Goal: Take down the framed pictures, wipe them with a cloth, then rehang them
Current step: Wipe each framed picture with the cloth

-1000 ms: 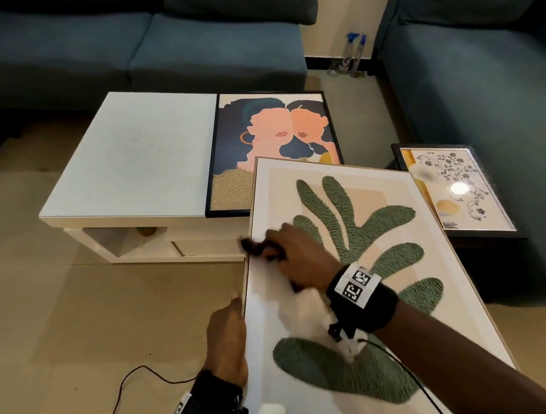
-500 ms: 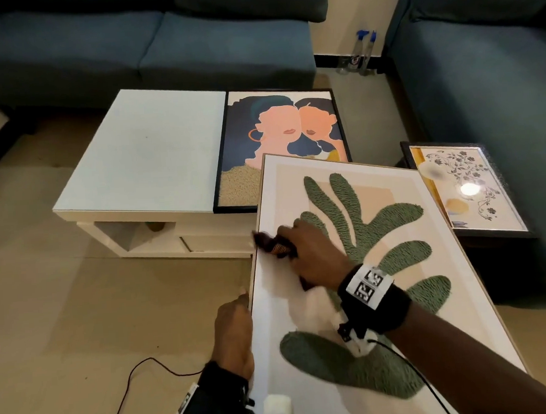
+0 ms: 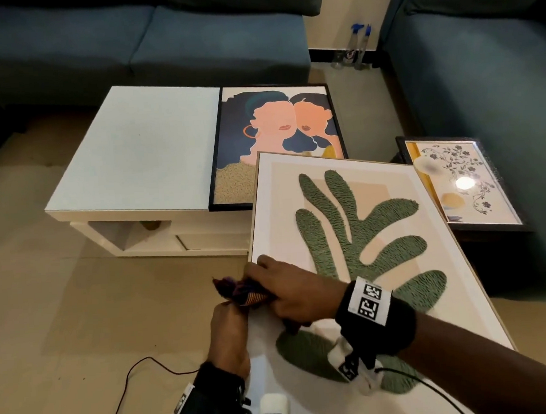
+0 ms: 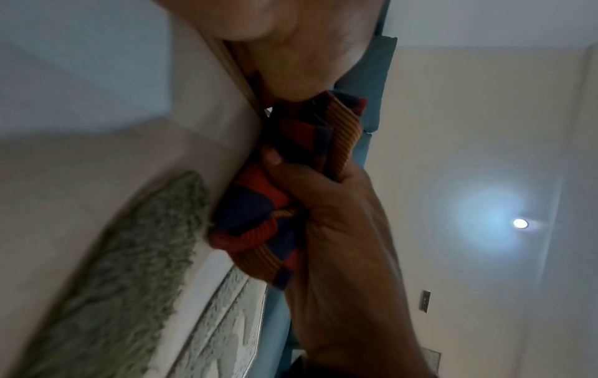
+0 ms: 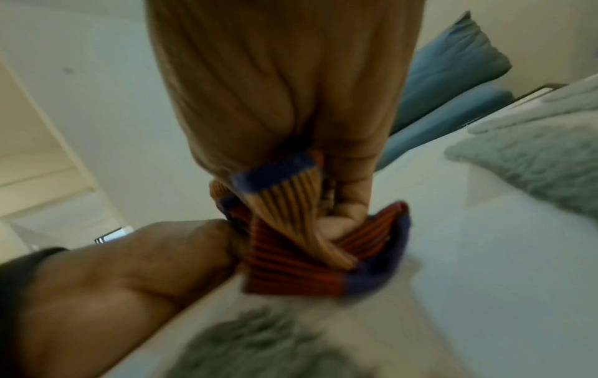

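Observation:
A large light-framed picture of a green leaf (image 3: 347,234) lies tilted in front of me, its far end over the coffee table. My left hand (image 3: 230,334) grips its left edge, fingers hidden under the frame. My right hand (image 3: 289,289) clutches a bunched red, blue and orange striped cloth (image 3: 238,290) against that same edge, just above the left hand and touching it. In the right wrist view the cloth (image 5: 291,243) is wrapped in my right hand's fingers (image 5: 349,204). The left wrist view shows the cloth (image 4: 291,204) pressed to the frame.
A black-framed picture of two faces (image 3: 277,136) lies on the white coffee table (image 3: 140,151). A floral framed picture (image 3: 461,179) rests low beside the right blue sofa (image 3: 481,82). Another sofa (image 3: 127,39) stands behind; spray bottles (image 3: 356,51) in the corner. A cable (image 3: 132,385) trails on the floor.
My right hand has slid the cloth down the leaf picture's left edge, from its left margin to meet the left hand. The left hand keeps its grip.

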